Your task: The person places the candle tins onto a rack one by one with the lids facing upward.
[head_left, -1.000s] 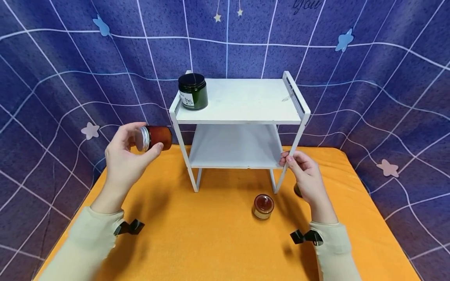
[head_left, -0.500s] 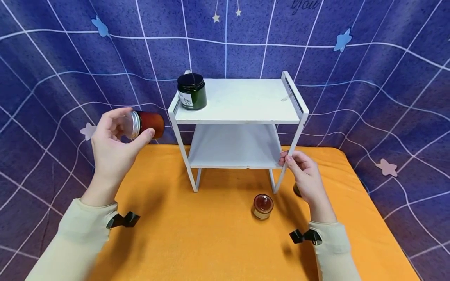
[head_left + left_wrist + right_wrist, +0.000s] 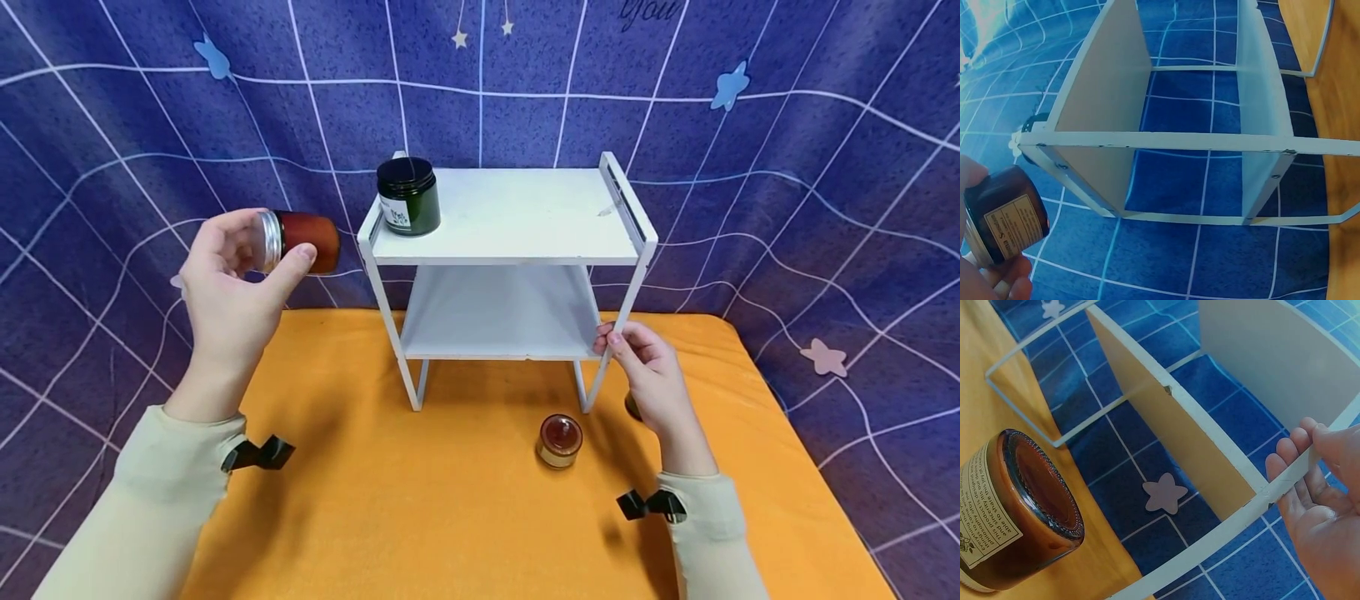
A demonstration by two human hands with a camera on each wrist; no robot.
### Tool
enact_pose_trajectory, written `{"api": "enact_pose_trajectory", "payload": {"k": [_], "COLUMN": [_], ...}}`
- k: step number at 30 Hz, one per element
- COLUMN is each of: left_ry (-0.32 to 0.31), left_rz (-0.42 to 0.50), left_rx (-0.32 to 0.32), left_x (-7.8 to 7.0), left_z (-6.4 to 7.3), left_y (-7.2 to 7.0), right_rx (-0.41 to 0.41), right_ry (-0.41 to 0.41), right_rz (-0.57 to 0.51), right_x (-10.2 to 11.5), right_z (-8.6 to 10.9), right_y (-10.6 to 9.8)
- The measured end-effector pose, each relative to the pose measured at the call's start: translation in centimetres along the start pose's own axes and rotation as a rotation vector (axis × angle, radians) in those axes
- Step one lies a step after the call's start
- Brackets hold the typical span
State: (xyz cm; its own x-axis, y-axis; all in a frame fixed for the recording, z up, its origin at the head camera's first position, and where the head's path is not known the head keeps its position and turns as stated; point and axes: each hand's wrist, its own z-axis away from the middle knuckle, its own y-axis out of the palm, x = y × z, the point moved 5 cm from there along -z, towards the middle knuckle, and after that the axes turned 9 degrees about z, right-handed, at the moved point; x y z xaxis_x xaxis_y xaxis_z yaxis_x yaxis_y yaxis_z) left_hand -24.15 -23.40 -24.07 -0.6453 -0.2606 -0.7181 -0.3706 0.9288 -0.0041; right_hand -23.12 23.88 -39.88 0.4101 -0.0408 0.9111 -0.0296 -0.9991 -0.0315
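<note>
An amber glass jar (image 3: 309, 242) with a silver lid lies sideways in my left hand (image 3: 228, 287), gripped between thumb and fingers, raised to the left of the white two-tier shelf (image 3: 517, 217). In the left wrist view the jar (image 3: 1013, 219) shows a cream label. My right hand (image 3: 652, 367) pinches the shelf's right front leg beside the lower tier; in the right wrist view its fingers (image 3: 1288, 453) wrap around that white bar. A dark green jar (image 3: 409, 200) with a black lid stands at the left end of the top tier.
On the orange cloth (image 3: 420, 500), a small amber jar (image 3: 559, 442) sits in front of the shelf's right leg. Another dark jar (image 3: 633, 407) is mostly hidden behind my right hand. A blue curtain (image 3: 480, 100) with white lines hangs behind and at both sides.
My left hand has moved left and up with the amber jar, away from the shelf. The right hand stays on the shelf leg.
</note>
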Motion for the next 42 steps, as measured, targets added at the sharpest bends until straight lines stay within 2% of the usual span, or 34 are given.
{"api": "enact_pose_trajectory", "payload": {"k": [8,14,17,32,42], "left_ry": [0.01,0.006,-0.001,-0.025,0.033], "left_rz": [0.023,-0.043,-0.043,0.067,0.085], "left_rx": [0.0,0.012,0.015,0.01,0.023], "left_x": [-0.8,-1.7,-2.1,-3.6,-4.0], "left_z": [-1.2,-1.8,-2.2,-4.1,-5.1], "left_y": [0.3,0.7,1.1,2.7,4.1], "right_rx": [-0.001,0.0,0.001,0.009,0.01], "right_ry": [0.002,0.003,0.0,-0.006,-0.001], "right_rz": [0.006,0.008,0.009,0.01,0.004], "right_x": [0.1,0.1,0.0,0.0,0.1], "right_z": [0.1,0.0,0.0,0.0,0.1], "right_y": [0.0,0.1,0.0,0.1,0.1]}}
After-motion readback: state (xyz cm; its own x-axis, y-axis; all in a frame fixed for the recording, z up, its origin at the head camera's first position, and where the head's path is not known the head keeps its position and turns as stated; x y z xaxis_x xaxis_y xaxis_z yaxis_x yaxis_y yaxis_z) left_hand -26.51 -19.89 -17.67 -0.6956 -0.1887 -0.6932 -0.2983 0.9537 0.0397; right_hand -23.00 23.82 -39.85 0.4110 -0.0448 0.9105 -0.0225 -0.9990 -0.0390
